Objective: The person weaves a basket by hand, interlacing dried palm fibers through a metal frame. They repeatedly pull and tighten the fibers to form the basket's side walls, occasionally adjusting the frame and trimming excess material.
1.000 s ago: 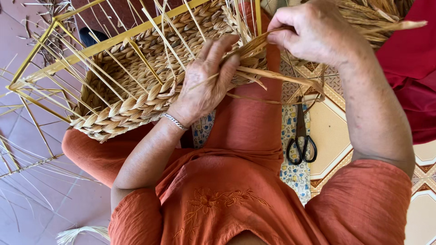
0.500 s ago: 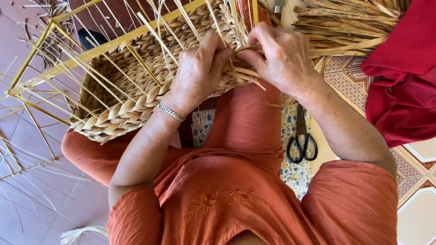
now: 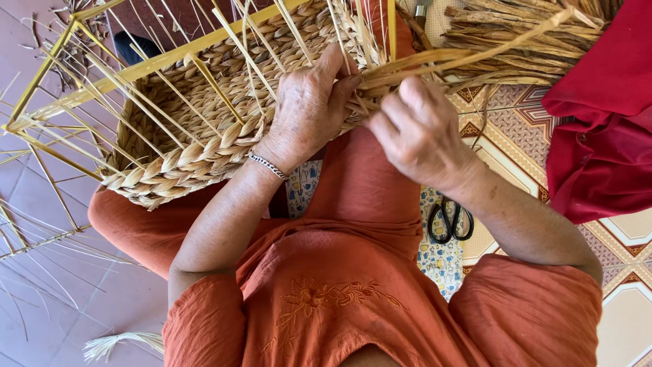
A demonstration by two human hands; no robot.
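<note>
The half-woven basket [image 3: 204, 129] lies tilted across the lap on its yellow frame [image 3: 156, 64] — weaving step in hand, I'd say. Beside it, a bundle of dried straw [image 3: 523, 41]; a red cloth [image 3: 598, 129] on the patterned floor tiles [image 3: 638, 272]. The left hand [image 3: 309, 109] presses the braided rim, grip closed over strands. The right hand [image 3: 418, 129] is clenched on a flat strand [image 3: 414, 64] — tucking it calls for steady tension. Black scissors [image 3: 449, 221] lie below.

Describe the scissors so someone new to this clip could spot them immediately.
Start at the person's orange-clad lap, then look just beside it, under the right forearm. There, on a patterned cloth, lie black-handled scissors, the only dark metal tool among pale straw.
</note>
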